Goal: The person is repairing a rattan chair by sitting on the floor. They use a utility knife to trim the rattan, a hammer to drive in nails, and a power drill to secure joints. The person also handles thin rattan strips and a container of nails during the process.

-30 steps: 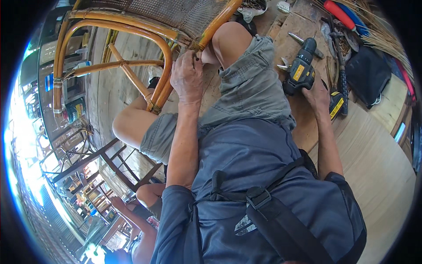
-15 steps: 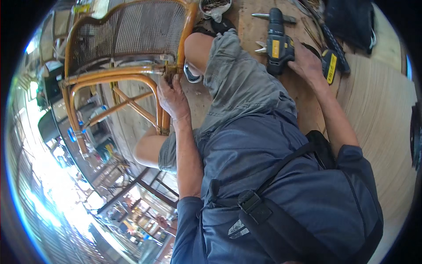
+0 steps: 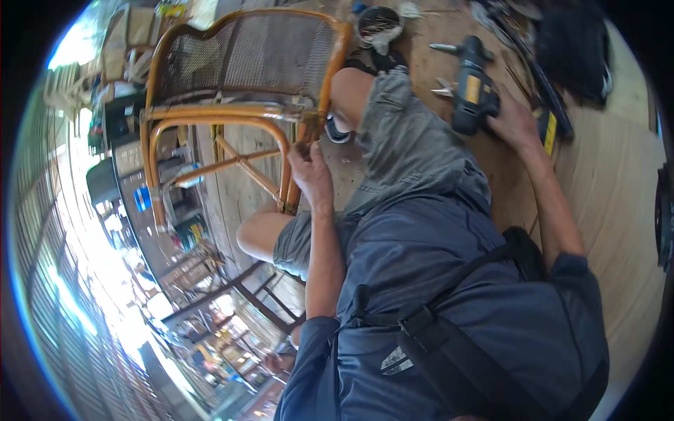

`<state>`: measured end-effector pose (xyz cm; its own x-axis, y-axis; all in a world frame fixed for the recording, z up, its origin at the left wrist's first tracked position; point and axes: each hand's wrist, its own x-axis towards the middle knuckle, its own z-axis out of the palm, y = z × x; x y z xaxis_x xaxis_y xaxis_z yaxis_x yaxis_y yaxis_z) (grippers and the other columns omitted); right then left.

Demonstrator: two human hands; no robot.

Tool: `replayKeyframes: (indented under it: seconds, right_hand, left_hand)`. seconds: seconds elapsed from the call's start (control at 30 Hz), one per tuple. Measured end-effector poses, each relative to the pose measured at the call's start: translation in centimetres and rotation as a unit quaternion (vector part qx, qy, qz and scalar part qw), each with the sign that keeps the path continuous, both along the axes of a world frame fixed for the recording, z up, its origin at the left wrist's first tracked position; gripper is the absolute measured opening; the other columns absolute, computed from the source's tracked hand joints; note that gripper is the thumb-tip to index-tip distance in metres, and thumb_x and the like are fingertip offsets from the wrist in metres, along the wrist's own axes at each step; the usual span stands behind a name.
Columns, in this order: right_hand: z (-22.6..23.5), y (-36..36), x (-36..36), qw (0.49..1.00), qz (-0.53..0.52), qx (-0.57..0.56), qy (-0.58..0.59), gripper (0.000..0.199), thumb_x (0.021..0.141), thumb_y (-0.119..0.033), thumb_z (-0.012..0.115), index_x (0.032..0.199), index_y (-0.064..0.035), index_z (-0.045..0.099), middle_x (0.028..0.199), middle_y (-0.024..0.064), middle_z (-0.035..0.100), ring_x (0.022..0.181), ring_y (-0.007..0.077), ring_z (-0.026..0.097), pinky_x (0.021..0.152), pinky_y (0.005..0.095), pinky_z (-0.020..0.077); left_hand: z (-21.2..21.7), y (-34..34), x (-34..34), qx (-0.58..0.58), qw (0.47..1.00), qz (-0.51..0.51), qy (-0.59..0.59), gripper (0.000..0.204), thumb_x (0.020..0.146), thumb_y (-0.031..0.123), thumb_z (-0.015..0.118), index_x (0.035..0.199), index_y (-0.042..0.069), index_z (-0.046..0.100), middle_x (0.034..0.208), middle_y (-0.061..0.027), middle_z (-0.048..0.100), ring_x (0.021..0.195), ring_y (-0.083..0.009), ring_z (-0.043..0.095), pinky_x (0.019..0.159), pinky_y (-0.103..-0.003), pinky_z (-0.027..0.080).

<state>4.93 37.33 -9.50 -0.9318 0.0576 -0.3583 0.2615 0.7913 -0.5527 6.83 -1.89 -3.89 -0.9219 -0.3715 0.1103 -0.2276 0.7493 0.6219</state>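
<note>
Head view: a rattan chair (image 3: 225, 114) with a mesh panel is seen tilted, and by it all other places are given. At the chair's right-hand corner, where rail and leg are joined, the left hand (image 3: 312, 175) is placed. Its forearm is held nearly straight up from the lower edge, the wrist is kept almost in line, and the fingers are curled in toward the post with the thumb raised; whether anything is pinched between them cannot be told. Well to the right of the chair, a black-and-yellow power drill (image 3: 476, 88) is grasped by the right hand (image 3: 516, 121). There the forearm is slanted up and inward from the bent elbow, and the handle is wrapped by the fingers, which are mostly hidden; whether the drill is lifted or rested on the wooden boards (image 3: 512, 179) cannot be made out. Between chair and drill, the grey shorts (image 3: 404, 140) and a bare knee are seen. Farthest right of the chair, beyond the drill, a black bag (image 3: 574, 52) is laid.
</note>
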Motion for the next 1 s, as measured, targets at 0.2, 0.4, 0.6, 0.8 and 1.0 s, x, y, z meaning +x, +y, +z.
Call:
replayKeyframes:
  seconds: [0.2,0.4,0.6,0.8,1.0]
  right_hand:
    - [2.8,-0.8,1.8,0.984,-0.049,-0.136,0.101,0.058,0.074,-0.023,0.070,0.125,-0.0037,0.049,0.102,0.0206,0.065,0.096,0.0361,0.063,0.081,0.0399,0.0489]
    - [10.7,-4.8,4.0,0.924,0.191,0.016,0.332,0.027,0.079,-0.013,0.069,0.101,-0.0026,0.059,0.087,0.0059,0.059,0.080,0.0184,0.058,0.073,0.0301,0.0462]
    - [14.5,-8.6,6.0,0.968,0.128,-0.170,0.132,0.016,0.079,-0.007,0.060,0.093,-0.0065,0.052,0.081,0.0011,0.048,0.076,0.0118,0.049,0.070,0.0253,0.0411]
    - [12.9,-7.7,6.5,0.971,0.232,-0.018,0.060,0.025,0.078,-0.014,0.066,0.098,-0.0059,0.055,0.085,0.0028,0.054,0.079,0.0174,0.055,0.073,0.0305,0.0453]
    - [18.5,-10.7,2.8,0.967,0.196,-0.162,-0.012,0.036,0.076,-0.018,0.072,0.106,-0.0023,0.059,0.086,0.0075,0.066,0.074,0.0212,0.065,0.067,0.0302,0.0512]
  left_hand:
    - [-0.3,4.0,1.3,0.576,0.797,0.083,-0.159,0.037,0.096,0.037,0.047,0.105,0.001,0.053,0.097,-0.0129,0.062,0.076,-0.0199,0.060,0.068,-0.032,0.049]
    - [-1.0,4.2,0.3,0.806,0.579,0.080,-0.095,0.042,0.096,0.046,0.043,0.103,0.007,0.055,0.097,-0.0077,0.060,0.088,-0.0238,0.058,0.077,-0.036,0.048]
    - [-0.7,2.8,-2.5,0.910,0.406,0.085,0.002,0.028,0.096,0.037,0.047,0.097,0.010,0.055,0.088,-0.0025,0.057,0.082,-0.0201,0.053,0.074,-0.035,0.047]
    - [-1.4,2.3,-2.6,0.918,0.384,0.094,0.020,0.023,0.096,0.035,0.049,0.092,0.012,0.053,0.079,-0.0008,0.051,0.073,-0.0176,0.050,0.069,-0.035,0.045]
    - [-1.2,2.3,-2.9,0.921,0.374,0.106,0.027,0.025,0.097,0.035,0.048,0.092,0.011,0.052,0.080,-0.0017,0.052,0.072,-0.0178,0.051,0.070,-0.035,0.045]
